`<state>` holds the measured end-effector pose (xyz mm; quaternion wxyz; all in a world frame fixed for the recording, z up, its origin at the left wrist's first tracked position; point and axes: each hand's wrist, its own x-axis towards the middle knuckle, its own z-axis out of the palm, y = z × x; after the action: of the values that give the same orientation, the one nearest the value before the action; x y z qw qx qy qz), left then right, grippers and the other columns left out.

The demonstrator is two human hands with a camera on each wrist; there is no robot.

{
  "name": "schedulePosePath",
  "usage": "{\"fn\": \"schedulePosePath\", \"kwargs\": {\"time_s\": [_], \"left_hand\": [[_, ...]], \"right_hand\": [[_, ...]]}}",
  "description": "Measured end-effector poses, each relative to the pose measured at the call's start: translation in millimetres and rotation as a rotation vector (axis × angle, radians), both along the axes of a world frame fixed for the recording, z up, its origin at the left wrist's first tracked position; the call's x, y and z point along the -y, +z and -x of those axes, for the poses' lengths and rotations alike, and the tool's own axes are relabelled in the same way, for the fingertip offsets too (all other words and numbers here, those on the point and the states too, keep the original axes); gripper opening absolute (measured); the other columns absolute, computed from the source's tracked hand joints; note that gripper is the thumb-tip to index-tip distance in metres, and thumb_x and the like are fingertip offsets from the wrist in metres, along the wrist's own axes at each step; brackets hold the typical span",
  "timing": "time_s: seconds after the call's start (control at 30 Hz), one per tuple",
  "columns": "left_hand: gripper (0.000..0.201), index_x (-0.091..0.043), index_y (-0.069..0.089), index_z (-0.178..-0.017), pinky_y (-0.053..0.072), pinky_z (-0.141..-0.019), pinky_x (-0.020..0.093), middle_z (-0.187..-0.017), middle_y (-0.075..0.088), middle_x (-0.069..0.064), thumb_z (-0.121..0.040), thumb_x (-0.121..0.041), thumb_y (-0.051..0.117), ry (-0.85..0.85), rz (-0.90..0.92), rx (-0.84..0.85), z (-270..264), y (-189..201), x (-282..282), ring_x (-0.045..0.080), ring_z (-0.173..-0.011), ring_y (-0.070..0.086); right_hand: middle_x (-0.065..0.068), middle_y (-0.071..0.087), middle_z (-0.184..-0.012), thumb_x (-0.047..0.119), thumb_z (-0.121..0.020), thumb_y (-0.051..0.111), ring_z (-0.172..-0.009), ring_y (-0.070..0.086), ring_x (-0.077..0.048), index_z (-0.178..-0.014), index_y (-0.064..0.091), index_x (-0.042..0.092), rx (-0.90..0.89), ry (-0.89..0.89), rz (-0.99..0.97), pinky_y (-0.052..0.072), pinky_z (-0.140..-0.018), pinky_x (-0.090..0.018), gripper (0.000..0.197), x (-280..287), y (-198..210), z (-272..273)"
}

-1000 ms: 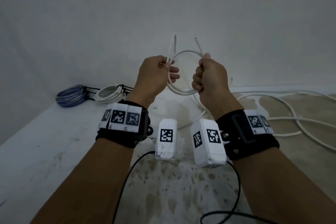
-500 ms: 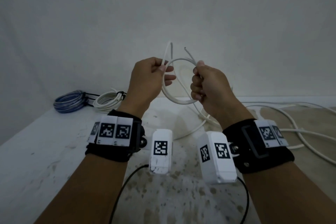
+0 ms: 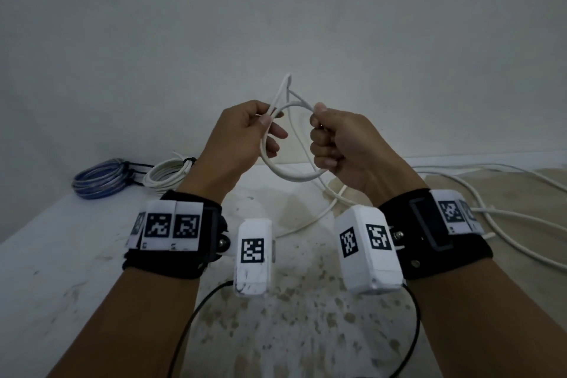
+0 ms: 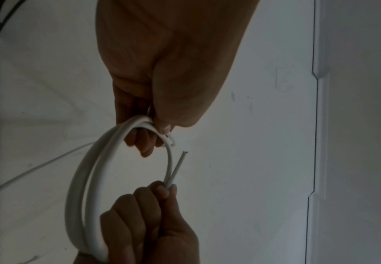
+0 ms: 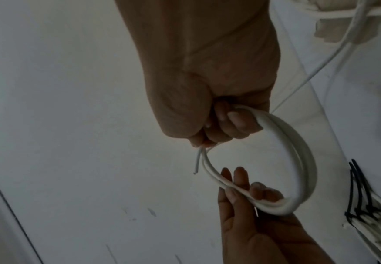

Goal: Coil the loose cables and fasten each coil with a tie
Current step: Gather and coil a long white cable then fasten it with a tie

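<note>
A white cable (image 3: 291,175) forms a small double loop held up in front of the wall. My left hand (image 3: 266,123) pinches the loop's left side between thumb and fingers, shown close in the left wrist view as the cable (image 4: 87,178) under the left hand (image 4: 162,132). My right hand (image 3: 319,121) grips the loop's right side in a fist. A thin cable end (image 4: 180,160) sticks out above the right hand's fingers (image 4: 162,191). In the right wrist view the loop (image 5: 302,160) runs from my right hand (image 5: 209,141) to the left hand's fingers (image 5: 241,180).
On the white table (image 3: 61,255) at the back left lie a blue coil (image 3: 101,176) and a white coil (image 3: 167,173) bound with black ties (image 5: 361,210). Loose white cable (image 3: 497,215) trails over the table's right side. A wall stands close behind.
Both hands keep hold of the loop. The thin free end by my right thumb has tilted left, toward the upright end above my left hand.
</note>
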<state>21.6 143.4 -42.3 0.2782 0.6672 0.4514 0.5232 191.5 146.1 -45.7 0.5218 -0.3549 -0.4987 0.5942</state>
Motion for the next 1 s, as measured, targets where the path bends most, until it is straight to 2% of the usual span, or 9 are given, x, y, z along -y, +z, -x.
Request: {"fn": "schedulePosePath", "kwargs": {"time_s": [0.13,0.3,0.43,0.53,0.63,0.77,0.83,0.9,1.0], "left_hand": [[0.027,-0.009,0.071,-0.098,0.044,-0.049,0.023,-0.066,0.060,0.001,-0.102,-0.020,0.047,0.064,-0.019,0.068,-7,-1,-1,0.011,-0.049,0.048],[0.022,-0.015,0.070,-0.104,0.051,-0.058,0.023,-0.094,0.070,0.003,-0.101,-0.011,0.049,-0.005,0.000,0.082,-3,-2,0,0.010,-0.060,0.060],[0.026,-0.013,0.067,-0.116,0.053,-0.061,0.022,-0.094,0.072,0.003,-0.101,-0.008,0.047,-0.012,-0.065,0.022,-1,-1,2,0.010,-0.065,0.066],[0.029,-0.023,0.066,-0.119,0.052,-0.056,0.024,-0.096,0.073,-0.002,-0.102,-0.011,0.046,-0.031,-0.109,-0.106,-2,1,4,0.012,-0.062,0.064],[0.030,-0.022,0.067,-0.120,0.049,-0.053,0.024,-0.098,0.072,-0.005,-0.102,-0.012,0.045,-0.049,-0.073,-0.144,-3,3,4,0.012,-0.061,0.062],[0.030,-0.012,0.068,-0.084,0.039,-0.050,0.026,-0.051,0.054,-0.012,-0.102,-0.024,0.047,0.028,-0.085,-0.203,-6,-2,2,0.007,-0.045,0.044],[0.033,-0.013,0.066,-0.076,0.037,-0.049,0.027,-0.046,0.049,-0.011,-0.101,-0.024,0.048,0.034,-0.080,-0.200,-4,-2,0,0.007,-0.043,0.042],[0.027,-0.017,0.070,-0.087,0.043,-0.049,0.023,-0.058,0.063,-0.012,-0.102,-0.019,0.048,-0.012,-0.060,-0.195,-1,0,2,0.006,-0.047,0.050],[0.024,-0.015,0.068,-0.112,0.056,-0.061,0.024,-0.089,0.074,-0.002,-0.102,-0.017,0.046,-0.028,-0.046,-0.131,3,2,1,0.014,-0.063,0.067]], "right_hand": [[0.007,0.028,-0.049,0.028,-0.105,0.041,-0.040,0.022,-0.009,-0.074,0.041,0.018,0.094,-0.018,-0.035,0.024,-0.038,-0.020,0.033,0,-1,4],[0.007,0.027,-0.050,0.029,-0.105,0.042,-0.042,0.021,-0.010,-0.073,0.041,0.017,0.127,-0.013,-0.058,0.024,-0.038,-0.021,0.034,1,0,-1],[0.007,0.027,-0.050,0.029,-0.105,0.042,-0.043,0.021,-0.010,-0.073,0.042,0.017,0.124,-0.038,-0.069,0.024,-0.038,-0.021,0.034,1,0,1],[0.006,0.025,-0.052,0.028,-0.105,0.041,-0.044,0.020,-0.011,-0.071,0.042,0.017,0.157,-0.057,-0.099,0.024,-0.039,-0.021,0.036,1,1,1],[0.006,0.025,-0.052,0.028,-0.105,0.041,-0.045,0.019,-0.011,-0.071,0.042,0.017,0.182,-0.051,-0.106,0.025,-0.039,-0.021,0.036,1,0,-1],[0.006,0.027,-0.051,0.029,-0.105,0.042,-0.044,0.022,-0.011,-0.071,0.045,0.017,0.239,-0.025,-0.129,0.025,-0.040,-0.023,0.035,1,-2,4],[0.006,0.028,-0.050,0.029,-0.104,0.043,-0.043,0.023,-0.011,-0.072,0.046,0.017,0.256,-0.026,-0.133,0.026,-0.040,-0.023,0.035,1,-3,7],[0.007,0.028,-0.049,0.029,-0.104,0.043,-0.043,0.022,-0.010,-0.072,0.046,0.017,0.240,-0.018,-0.131,0.026,-0.039,-0.022,0.035,1,-4,9],[0.008,0.028,-0.048,0.027,-0.104,0.043,-0.041,0.021,-0.009,-0.072,0.045,0.016,0.141,-0.065,-0.117,0.023,-0.038,-0.022,0.034,-1,-5,12]]}}
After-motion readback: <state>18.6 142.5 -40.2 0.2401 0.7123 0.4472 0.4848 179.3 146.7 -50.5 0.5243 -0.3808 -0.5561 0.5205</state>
